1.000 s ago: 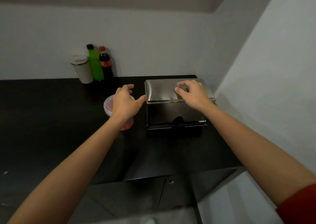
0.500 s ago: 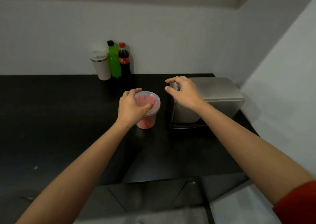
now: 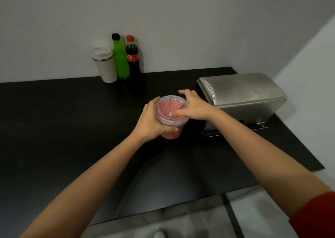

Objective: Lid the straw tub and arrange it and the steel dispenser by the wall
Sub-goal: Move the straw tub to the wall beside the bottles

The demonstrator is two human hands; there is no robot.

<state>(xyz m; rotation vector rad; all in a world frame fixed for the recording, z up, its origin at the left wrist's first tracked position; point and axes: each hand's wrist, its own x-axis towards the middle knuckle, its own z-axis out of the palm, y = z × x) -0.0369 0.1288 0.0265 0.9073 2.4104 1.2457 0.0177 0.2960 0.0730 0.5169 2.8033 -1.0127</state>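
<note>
The right hand (image 3: 194,107) has been taken off the steel dispenser (image 3: 243,94) and brought onto the straw tub (image 3: 171,114), its thumb pressed on the clear lid (image 3: 172,104); the left hand (image 3: 151,121) is clamped round the tub's side. Lidding is judged under way. The tub stands mid-worktop (image 3: 54,129), beside the dispenser. Whether the lid is fully seated cannot be told, the rim being partly covered

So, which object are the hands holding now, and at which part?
Both hold the straw tub. The left hand wraps its side wall below the rim; the right hand rests over the clear lid, thumb pressing on top.
</note>
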